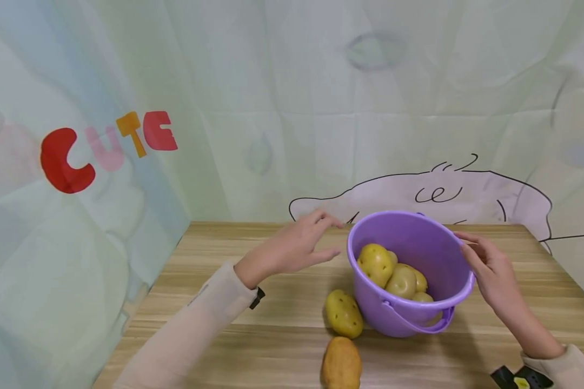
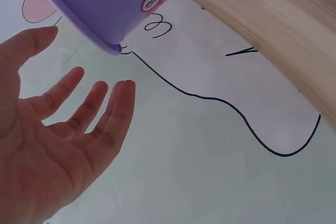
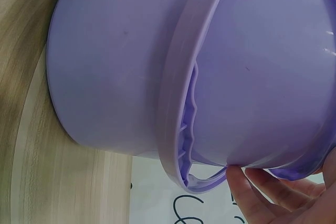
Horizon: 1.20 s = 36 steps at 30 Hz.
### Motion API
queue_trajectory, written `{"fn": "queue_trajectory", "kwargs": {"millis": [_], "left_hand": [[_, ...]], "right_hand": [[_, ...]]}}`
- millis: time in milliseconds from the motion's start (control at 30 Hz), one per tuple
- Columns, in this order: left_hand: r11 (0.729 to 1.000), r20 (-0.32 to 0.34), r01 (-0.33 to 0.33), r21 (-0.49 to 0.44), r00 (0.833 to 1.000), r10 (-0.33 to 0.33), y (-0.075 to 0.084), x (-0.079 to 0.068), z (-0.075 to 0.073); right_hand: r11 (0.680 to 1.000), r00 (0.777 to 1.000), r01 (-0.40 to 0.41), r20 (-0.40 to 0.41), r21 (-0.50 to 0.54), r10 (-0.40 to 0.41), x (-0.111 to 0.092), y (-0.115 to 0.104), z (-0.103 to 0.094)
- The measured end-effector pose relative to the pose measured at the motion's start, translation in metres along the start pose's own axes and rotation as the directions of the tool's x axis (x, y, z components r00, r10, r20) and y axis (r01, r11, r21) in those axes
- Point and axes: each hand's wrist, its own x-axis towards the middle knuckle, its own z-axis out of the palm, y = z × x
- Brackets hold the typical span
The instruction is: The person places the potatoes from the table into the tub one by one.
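Observation:
A purple bucket (image 1: pixel 384 313) stands on the wooden table with several yellow-brown potatoes (image 1: pixel 402 281) in it. On the bucket's right side, my right hand (image 1: pixel 498 275) holds the rim. The right wrist view shows its fingertips (image 3: pixel 237 177) against the outer wall, near the handle (image 3: pixel 176 87); part of the thumb is cut off there. My left hand (image 1: pixel 299 243) hovers just left of the bucket, fingers spread and touching nothing. Below the left wrist view's bucket rim (image 2: pixel 100 43), the left palm faces up with nothing in it.
A yellow potato (image 1: pixel 343 313) lies on the table against the bucket's left front. Nearer to me is an orange-brown potato-like piece (image 1: pixel 342 364). The wooden table (image 1: pixel 214 254) ends at a printed cloth backdrop (image 1: pixel 272 108) behind and to the left.

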Motion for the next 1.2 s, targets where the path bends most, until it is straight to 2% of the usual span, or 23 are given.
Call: {"fn": "queue_trajectory", "kwargs": {"millis": [200, 400, 633, 933, 1033, 1200], "left_hand": [[1.0, 0.025, -0.003, 0.014, 1.0, 0.003, -0.003, -0.006, 0.009], [0.999, 0.08, 0.04, -0.002, 0.996, -0.04, -0.002, -0.013, 0.018], [1.0, 0.118, 0.008, 0.014, 0.993, -0.009, -0.001, -0.017, 0.035], [1.0, 0.18, 0.013, 0.016, 0.983, -0.016, 0.0, -0.024, 0.057], [0.999, 0.185, 0.034, 0.025, 0.982, -0.038, 0.002, -0.025, 0.064], [0.994, 0.154, 0.102, 0.039, 0.982, -0.107, 0.008, -0.027, 0.078]], "right_hand": [[1.0, 1.0, -0.013, 0.008, -0.018, 0.014, 0.0, -0.001, 0.001], [1.0, 1.0, -0.016, 0.012, -0.019, 0.016, 0.0, -0.002, 0.001], [1.0, 1.0, -0.017, 0.011, -0.017, 0.017, 0.0, -0.001, 0.0], [1.0, 1.0, -0.022, 0.014, -0.019, 0.022, -0.001, -0.001, 0.0], [1.0, 1.0, -0.022, 0.013, -0.017, 0.022, -0.001, 0.0, 0.0], [1.0, 1.0, -0.023, 0.017, -0.017, 0.023, -0.001, 0.0, 0.0]]}}
